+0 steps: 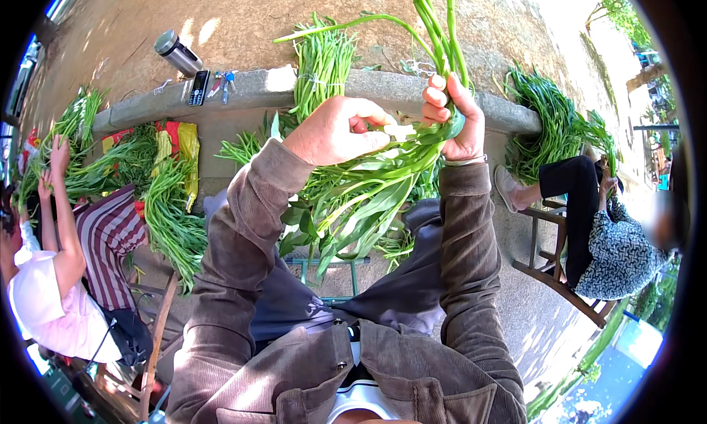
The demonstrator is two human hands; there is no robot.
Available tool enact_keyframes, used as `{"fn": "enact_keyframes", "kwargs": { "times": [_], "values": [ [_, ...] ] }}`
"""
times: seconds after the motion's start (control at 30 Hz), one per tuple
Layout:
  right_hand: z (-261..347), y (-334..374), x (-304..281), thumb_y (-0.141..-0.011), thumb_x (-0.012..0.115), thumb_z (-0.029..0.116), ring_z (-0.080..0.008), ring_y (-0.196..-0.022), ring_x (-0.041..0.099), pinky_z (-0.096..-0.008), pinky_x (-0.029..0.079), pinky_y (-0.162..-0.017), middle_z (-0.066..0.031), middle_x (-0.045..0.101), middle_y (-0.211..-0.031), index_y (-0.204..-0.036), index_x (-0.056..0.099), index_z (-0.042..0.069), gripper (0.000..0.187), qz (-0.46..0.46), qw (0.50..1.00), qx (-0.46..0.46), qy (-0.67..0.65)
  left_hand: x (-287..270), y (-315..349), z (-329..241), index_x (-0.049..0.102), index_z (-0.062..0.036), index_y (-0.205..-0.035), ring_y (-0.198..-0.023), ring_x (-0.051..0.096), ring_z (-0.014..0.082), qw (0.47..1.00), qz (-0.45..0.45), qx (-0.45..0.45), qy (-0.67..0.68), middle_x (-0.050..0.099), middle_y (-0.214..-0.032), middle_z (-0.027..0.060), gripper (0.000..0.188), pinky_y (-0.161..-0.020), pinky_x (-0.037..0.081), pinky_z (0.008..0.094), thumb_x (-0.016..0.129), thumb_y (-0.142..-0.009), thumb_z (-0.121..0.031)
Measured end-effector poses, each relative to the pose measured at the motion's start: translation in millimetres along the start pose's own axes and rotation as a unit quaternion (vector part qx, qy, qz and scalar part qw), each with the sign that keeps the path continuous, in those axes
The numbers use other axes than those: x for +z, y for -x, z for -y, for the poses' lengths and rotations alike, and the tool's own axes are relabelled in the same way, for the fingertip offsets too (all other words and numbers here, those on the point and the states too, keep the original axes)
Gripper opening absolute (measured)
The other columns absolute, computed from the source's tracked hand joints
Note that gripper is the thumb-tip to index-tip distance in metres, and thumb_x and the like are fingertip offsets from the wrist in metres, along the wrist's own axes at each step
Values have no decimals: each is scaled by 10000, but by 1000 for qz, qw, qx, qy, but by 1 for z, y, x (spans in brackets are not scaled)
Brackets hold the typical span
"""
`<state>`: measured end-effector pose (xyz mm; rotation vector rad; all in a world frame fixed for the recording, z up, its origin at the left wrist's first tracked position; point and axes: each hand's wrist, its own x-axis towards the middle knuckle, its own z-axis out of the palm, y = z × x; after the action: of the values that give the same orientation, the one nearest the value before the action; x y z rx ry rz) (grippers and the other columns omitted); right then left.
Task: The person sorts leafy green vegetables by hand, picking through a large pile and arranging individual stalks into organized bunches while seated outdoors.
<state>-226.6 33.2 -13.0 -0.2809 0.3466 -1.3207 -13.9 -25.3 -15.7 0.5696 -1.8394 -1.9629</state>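
Note:
My right hand (460, 122) is closed round a bunch of water spinach (368, 192). Its thick pale-green stems rise above the fist, one of them bending far to the left, while the long leaves hang down left over my lap. My left hand (335, 133) comes in beside the bunch, thumb and forefinger pinched at a small pale yellowish scrap (400, 132); whether that is still joined to the bunch I cannot tell. Just past my left hand, a tied bundle of greens (324, 59) rests across the stone kerb.
On the kerb (254, 89) lie a mobile phone (198, 88) and keys (227, 84), with a steel flask (177, 52) behind. A seated person (66, 277) at left handles greens near a yellow-red sack (184, 155). Another (611, 255) sits right, beside heaped greens (549, 122).

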Motion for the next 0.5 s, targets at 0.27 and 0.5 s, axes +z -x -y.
{"fn": "enact_keyframes", "kwargs": {
  "times": [0.27,0.5],
  "values": [
    [-4,-2,1,-904,494,240,-139,-601,524,-230,455,-572,-80,568,-777,-944,525,27,219,-45,997,-33,45,-7,7,-9,627,45,-898,-658,590,87,998,-22,-43,46,633,-757,51,156,-578,481,215,619,-818,-89],
    [-5,-3,8,-916,475,258,-121,-586,514,-232,462,-574,-67,543,-764,-898,496,49,211,-104,983,-59,139,-16,12,-12,620,53,-877,-618,594,98,998,-48,-46,-3,629,-746,65,117,-577,511,225,602,-813,-43]
  ]
}}
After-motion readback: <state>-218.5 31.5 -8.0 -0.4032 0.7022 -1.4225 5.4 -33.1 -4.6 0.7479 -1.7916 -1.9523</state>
